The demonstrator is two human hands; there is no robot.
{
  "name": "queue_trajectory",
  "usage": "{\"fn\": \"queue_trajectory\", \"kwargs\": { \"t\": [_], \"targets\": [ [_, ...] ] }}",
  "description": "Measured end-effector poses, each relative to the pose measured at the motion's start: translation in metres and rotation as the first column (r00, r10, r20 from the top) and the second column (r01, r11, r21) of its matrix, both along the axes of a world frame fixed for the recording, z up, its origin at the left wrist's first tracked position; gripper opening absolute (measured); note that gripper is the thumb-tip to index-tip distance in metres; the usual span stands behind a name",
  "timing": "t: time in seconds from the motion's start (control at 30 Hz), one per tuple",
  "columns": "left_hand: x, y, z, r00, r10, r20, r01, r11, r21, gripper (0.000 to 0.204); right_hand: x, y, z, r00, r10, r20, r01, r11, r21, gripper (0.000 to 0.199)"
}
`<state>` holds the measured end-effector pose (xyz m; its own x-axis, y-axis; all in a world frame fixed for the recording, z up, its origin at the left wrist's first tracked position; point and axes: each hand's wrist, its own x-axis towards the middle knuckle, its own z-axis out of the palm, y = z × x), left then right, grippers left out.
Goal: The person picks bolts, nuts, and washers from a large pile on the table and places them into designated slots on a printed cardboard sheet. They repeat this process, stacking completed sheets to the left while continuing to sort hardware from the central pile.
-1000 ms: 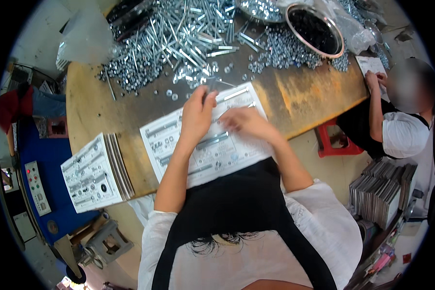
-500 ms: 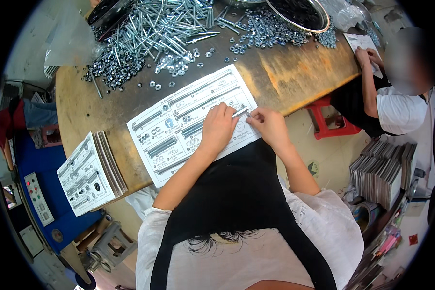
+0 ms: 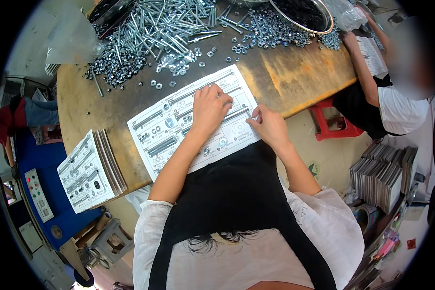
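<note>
A printed card [image 3: 198, 162] with drawings of bolts, nuts and washers lies at the table's near edge under my hands. My left hand [image 3: 209, 110] rests over its upper middle, fingers curled in; what they hold, if anything, is hidden. A silver bolt [image 3: 237, 115] lies slantwise on the card. My right hand [image 3: 269, 124] has thumb and index finger pinched at its right end. Near the card's lower edge sit a small nut [image 3: 207, 151] and a washer [image 3: 223, 141]. More long bolts [image 3: 162, 146] show on its left half.
Heaps of bolts [image 3: 164, 24], dark nuts [image 3: 116, 63] and lighter nuts [image 3: 270, 31] cover the far side. A metal bowl [image 3: 331, 23] of black parts stands there. A stack of cards [image 3: 108, 162] is at left. At right, a co-worker [image 3: 396, 106] sits by a red stool [image 3: 326, 121].
My left hand has moved up and left across the card, uncovering the bolt, nut and washer. My right hand has stayed nearly in place. The co-worker has reached an arm toward the heaps.
</note>
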<state>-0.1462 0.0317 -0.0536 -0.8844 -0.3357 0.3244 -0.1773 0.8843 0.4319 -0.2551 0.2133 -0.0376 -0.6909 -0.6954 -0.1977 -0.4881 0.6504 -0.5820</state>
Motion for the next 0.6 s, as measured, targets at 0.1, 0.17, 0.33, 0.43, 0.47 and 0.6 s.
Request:
{"fn": "queue_trajectory", "kwargs": {
  "t": [0.1,0.17,0.33,0.43,0.47,0.6],
  "targets": [
    [-0.004,0.000,-0.003,1.000,-0.009,0.021,0.009,1.000,-0.005,0.015,0.000,0.000,0.003,1.000,0.002,0.023,-0.002,1.000,0.000,0.027],
    [-0.003,0.000,-0.002,0.999,0.003,0.047,-0.003,1.000,0.009,0.016,-0.002,0.000,0.009,0.998,-0.018,0.059,0.017,1.000,0.011,0.026],
    [0.004,-0.002,0.015,0.998,0.053,-0.031,-0.050,0.994,0.095,0.017,-0.096,-0.014,0.012,0.989,-0.108,-0.104,0.049,0.886,-0.460,0.017],
    [0.005,-0.007,0.028,0.992,0.016,-0.122,-0.003,0.994,0.105,0.013,-0.217,-0.051,0.045,0.848,-0.305,-0.434,-0.057,0.761,-0.646,0.017],
    [0.006,-0.007,0.034,0.991,0.016,-0.136,-0.002,0.995,0.101,0.012,-0.263,-0.063,0.045,0.795,-0.361,-0.487,-0.069,0.744,-0.665,0.017],
    [0.016,-0.012,0.046,0.976,0.021,-0.217,-0.005,0.997,0.072,0.009,-0.377,-0.086,0.034,0.866,-0.206,-0.456,0.181,0.979,-0.098,0.020]
  ]
}}
